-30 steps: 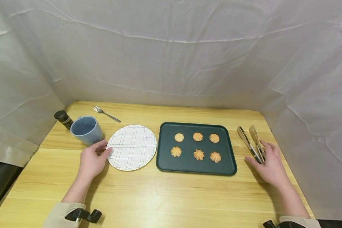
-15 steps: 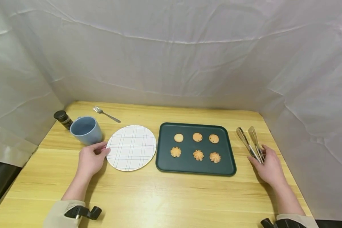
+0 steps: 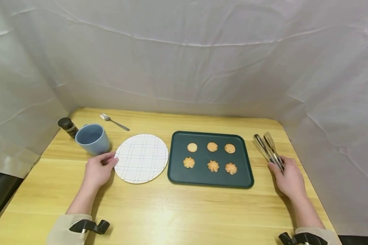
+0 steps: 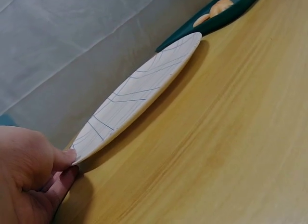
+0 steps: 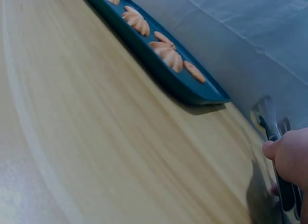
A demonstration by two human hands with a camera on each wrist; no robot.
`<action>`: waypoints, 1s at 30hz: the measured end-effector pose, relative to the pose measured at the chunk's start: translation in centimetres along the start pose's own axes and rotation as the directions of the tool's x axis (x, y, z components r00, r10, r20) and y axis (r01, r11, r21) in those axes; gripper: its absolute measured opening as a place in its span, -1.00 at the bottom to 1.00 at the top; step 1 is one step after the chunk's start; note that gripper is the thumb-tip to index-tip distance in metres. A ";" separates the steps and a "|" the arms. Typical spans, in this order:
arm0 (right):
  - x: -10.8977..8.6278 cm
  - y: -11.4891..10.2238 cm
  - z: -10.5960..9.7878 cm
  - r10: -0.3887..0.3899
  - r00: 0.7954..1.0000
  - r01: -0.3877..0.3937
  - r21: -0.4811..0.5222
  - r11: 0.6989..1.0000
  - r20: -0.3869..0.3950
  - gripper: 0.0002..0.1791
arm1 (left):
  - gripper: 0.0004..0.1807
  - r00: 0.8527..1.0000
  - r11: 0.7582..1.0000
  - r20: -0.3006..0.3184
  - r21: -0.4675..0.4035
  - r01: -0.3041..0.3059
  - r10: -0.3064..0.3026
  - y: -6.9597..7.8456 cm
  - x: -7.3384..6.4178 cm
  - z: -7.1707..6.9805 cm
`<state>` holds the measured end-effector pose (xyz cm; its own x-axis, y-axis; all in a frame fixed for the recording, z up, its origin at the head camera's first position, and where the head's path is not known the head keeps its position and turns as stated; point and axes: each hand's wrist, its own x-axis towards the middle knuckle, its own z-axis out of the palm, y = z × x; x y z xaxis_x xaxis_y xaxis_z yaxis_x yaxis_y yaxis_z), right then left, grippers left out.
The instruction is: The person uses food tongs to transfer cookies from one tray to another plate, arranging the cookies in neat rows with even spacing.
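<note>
At the plate's left rim, my left hand (image 3: 98,170) pinches the white plate (image 3: 141,158) with blue checked lines; the left wrist view has the thumb (image 4: 63,159) on top of the edge and fingers below it. On the right, my right hand (image 3: 289,177) grips a pair of metal tongs (image 3: 270,148), thumb on one side, their ends pointing away from me and slightly apart. Between the hands lies a dark green tray (image 3: 211,178) bearing several cookies, round ones such as the plain cookie (image 3: 192,147) behind and star-shaped ones such as the left star cookie (image 3: 189,162) in front.
A blue mug (image 3: 93,139) stands just beyond my left hand, beside a black-capped jar (image 3: 68,127). A fork (image 3: 114,121) lies behind the plate. Grey cloth (image 3: 184,68) hangs around the back and sides of the wooden table (image 3: 171,211).
My right hand has closed around the tongs, and their two arms have come nearer together. My left hand and the plate hold nearly the same place.
</note>
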<state>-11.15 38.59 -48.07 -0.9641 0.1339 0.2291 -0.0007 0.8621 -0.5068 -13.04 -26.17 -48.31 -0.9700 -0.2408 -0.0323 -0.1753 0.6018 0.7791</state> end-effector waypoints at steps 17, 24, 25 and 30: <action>0.9 -2.0 -2.5 -0.043 0.999 0.043 -0.011 0.999 0.021 -0.36 | -0.58 1.000 1.000 -0.015 -0.014 -0.011 0.010 0.3 -0.1 0.3; 1.9 -3.0 -3.3 -0.177 0.977 0.181 -0.024 0.983 0.117 -0.41 | -0.63 0.998 0.999 -0.060 0.005 -0.035 0.035 0.7 -0.3 0.7; 2.0 -3.1 -3.3 -0.191 0.973 0.196 -0.026 0.980 0.130 -0.40 | -0.63 0.997 0.999 -0.063 0.008 -0.033 0.034 0.7 -0.4 0.7; 2.8 -3.2 -3.0 -0.235 0.946 0.254 -0.057 0.966 0.225 -0.35 | -0.63 0.998 1.000 -0.059 0.007 -0.010 0.011 0.8 -0.4 0.7</action>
<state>-13.00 37.68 -43.28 -0.9712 -0.1861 0.1487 -0.2301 0.8944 -0.3836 -12.91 -25.06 -48.15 -0.9603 -0.2786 0.0128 -0.1666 0.6097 0.7749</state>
